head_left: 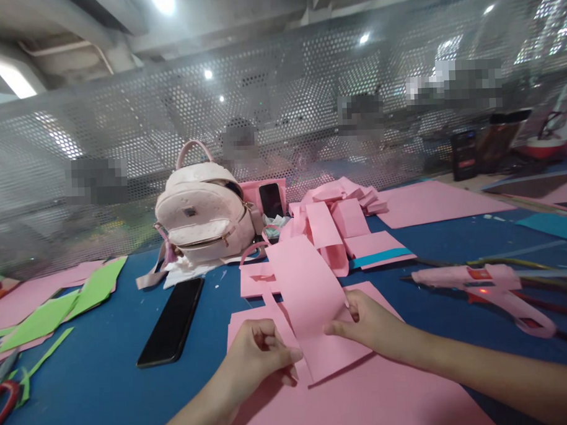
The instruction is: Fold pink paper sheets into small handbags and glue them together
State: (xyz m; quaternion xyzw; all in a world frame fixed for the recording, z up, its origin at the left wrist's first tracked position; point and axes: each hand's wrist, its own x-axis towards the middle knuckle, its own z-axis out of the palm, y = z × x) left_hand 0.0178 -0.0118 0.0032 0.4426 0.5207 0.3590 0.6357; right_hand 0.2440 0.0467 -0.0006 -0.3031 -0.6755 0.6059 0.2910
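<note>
I hold a folded strip of pink paper between both hands over larger pink sheets on the blue table. My left hand pinches the strip's lower left edge, fingers curled. My right hand grips its right side, thumb on top. The strip bends upward away from me.
A black phone lies left of my hands. A pale pink backpack stands behind it. Folded pink pieces are piled at centre back. A pink glue gun lies at the right. Green scraps and red-handled scissors sit at the left. Perforated metal mesh closes off the back.
</note>
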